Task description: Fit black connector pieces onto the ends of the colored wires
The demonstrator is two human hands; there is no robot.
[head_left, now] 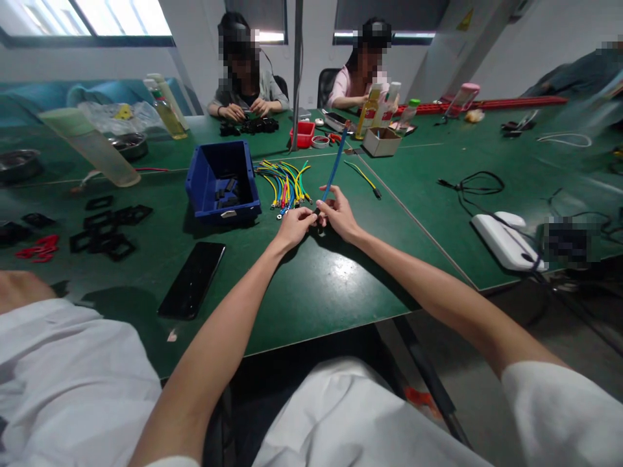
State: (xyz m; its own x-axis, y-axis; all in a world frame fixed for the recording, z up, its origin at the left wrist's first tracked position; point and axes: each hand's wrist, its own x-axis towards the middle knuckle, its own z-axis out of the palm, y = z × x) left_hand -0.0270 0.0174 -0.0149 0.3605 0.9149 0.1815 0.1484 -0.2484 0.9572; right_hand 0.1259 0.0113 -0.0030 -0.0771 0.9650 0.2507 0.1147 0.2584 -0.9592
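A blue wire (335,163) stands up from my right hand (339,213), whose fingers are closed around its lower end. My left hand (296,227) meets it there, pinching a small dark piece (316,211) at the wire's bottom; the fingers mostly hide that piece. Just beyond my left hand lies a bunch of yellow, blue, green and red wires (287,181) with metal ring terminals on their near ends. A single yellow-green wire (361,174) with a black end rests to the right. To the left, a blue bin (222,207) holds several small black pieces.
A black phone (193,280) lies near the table's front edge, with black frames (111,228) and red parts (39,248) farther left. On the right is a white power strip (506,241) with cables. A white-clothed person sits close on my left; others work across the green table (321,285).
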